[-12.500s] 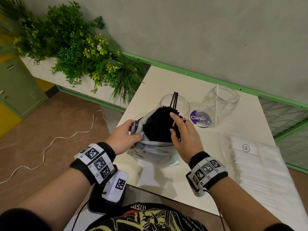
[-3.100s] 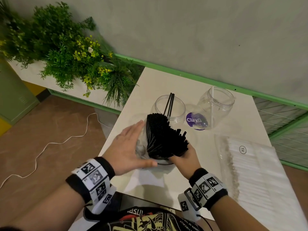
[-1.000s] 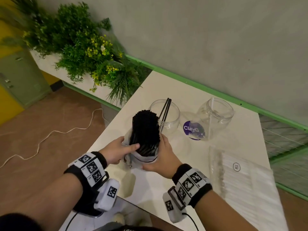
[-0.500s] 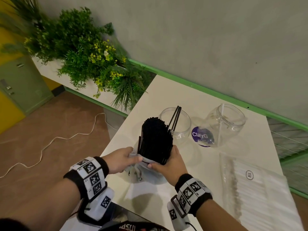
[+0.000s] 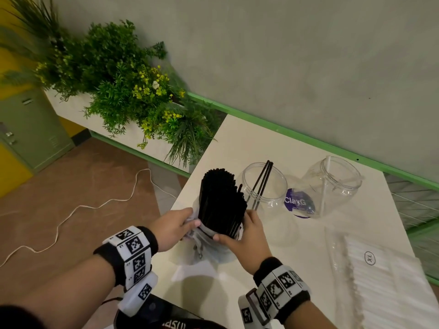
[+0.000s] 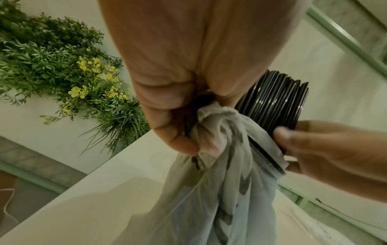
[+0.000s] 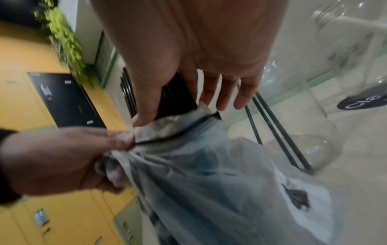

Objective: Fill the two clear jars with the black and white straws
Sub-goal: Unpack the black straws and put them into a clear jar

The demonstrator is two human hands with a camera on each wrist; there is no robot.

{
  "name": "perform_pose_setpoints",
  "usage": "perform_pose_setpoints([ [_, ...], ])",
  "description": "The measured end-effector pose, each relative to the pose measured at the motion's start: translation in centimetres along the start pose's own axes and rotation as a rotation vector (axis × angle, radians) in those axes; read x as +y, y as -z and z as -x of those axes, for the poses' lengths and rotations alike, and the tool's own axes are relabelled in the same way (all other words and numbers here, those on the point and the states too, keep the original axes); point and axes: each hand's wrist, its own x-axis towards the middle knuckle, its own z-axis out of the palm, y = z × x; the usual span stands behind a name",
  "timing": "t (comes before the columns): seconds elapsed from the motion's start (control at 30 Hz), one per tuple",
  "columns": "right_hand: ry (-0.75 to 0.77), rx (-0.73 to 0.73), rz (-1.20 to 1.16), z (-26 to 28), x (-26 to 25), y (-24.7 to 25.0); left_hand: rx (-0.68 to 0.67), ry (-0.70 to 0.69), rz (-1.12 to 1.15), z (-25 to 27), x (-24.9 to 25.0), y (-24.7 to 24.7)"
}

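Pinched a bunched fold of the bag [image 5: 211, 250] in the left hand [image 5: 171, 227], fingers and thumb curled tight on the plastic just beside the bundle. Wrapped the right hand [image 5: 247, 236] round the lower part of the black straws [image 5: 221, 200], thumb across the near side at the bag's mouth, fingers behind. Stood the bundle upright, top half bare, foot inside the bag, which sagged onto the worktop [image 5: 261, 143].

Found just behind it the near jar [image 5: 263, 184], open and upright, with a few black straws leaning inside; beside that, the far jar [image 5: 337, 184] with one white straw. Left the white straws [image 5: 384, 281] in their clear pack at the right, well apart from both hands.

Judged the step to be stripping the bag off the bundle. Best done, probably, by clamping the straws firmly low down with the right hand while drawing the plastic downward with the left, not sideways, so none slid out with the bag. Wise also to keep the bundle vertical and compact, then carry it over the near jar's mouth and lower it before loosening. Risked otherwise a fan of loose straws across the worktop, or a knock to the light jar.
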Motion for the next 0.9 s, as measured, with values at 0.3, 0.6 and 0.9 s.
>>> perform_pose_setpoints([
  [0.3, -0.091, -0.032, -0.272, -0.6, -2.0, 1.8, -0.011, -0.006, -0.042, 0.2, -0.4, 0.4],
  [0.6, -0.051, 0.006, -0.409, -0.2, -3.2, 2.7, -0.002, -0.012, -0.054, 1.1, -0.1, 0.6],
  [0.9, 0.047, 0.178, -0.561, -0.5, -6.8, 6.6, 0.012, 0.002, -0.050, 1.0, -0.1, 0.1],
])
